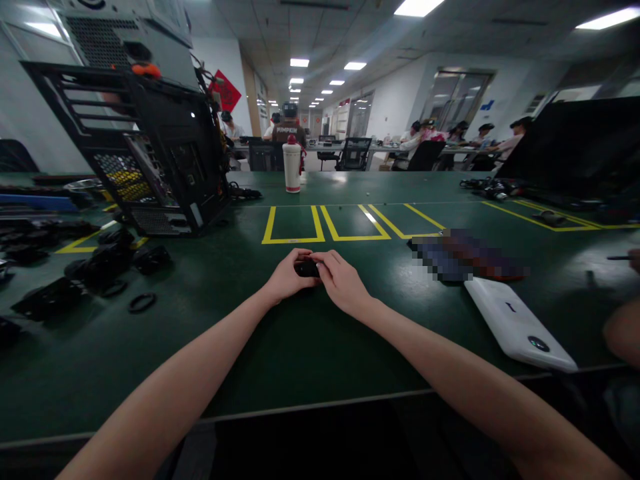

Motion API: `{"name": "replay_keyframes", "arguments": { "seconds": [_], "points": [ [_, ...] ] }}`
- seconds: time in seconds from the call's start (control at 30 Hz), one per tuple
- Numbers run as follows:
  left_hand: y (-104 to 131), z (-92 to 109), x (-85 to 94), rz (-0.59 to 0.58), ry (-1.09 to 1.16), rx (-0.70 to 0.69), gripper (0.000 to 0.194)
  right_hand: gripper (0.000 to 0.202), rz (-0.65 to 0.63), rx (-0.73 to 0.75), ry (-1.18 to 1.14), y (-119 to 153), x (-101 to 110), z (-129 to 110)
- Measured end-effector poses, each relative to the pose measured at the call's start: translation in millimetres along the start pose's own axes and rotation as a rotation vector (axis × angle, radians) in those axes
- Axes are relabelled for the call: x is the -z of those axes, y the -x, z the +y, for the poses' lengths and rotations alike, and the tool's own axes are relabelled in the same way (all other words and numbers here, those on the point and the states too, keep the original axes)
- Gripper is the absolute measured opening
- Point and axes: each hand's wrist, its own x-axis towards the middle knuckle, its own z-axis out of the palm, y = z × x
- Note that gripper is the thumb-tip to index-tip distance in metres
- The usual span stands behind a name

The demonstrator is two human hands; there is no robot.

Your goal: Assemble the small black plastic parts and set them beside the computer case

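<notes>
Both hands meet over the green table (320, 360), around a small, rounded black object (307, 269) whose kind I cannot make out. My left hand (287, 277) curls about its left side, fingers behind and thumb in front. From the right, my right hand (344, 280) closes its fingertips on the object's top and right end. Much of the object is hidden by the fingers. Just beyond the hands, yellow tape (295, 241) marks out several open-topped boxes on the tabletop.
An open black computer case (175, 160) stands at left, with several black parts (107, 260) and a black ring (143, 303) before it. A white bottle (293, 168) stands behind. At right lie a white device (517, 320) and a blurred-out item (465, 255); another person's arm (625, 330) enters there.
</notes>
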Motion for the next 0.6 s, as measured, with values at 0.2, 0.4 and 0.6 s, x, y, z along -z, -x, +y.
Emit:
{"name": "replay_keyframes", "arguments": {
  "seconds": [0.2,0.4,0.6],
  "points": [
    [2.0,2.8,0.4,0.014,0.035,0.023,0.057,0.032,-0.021,0.005,-0.001,-0.6,-1.8,6.8],
    [2.1,3.4,0.3,-0.001,0.032,0.034,0.058,0.026,0.005,0.014,0.024,1.4,-0.6,2.1],
    [1.9,1.9,-0.3,0.009,0.034,0.034,0.058,0.030,0.001,-0.096,-0.085,-1.5,-6.9,9.8]
  ]
}}
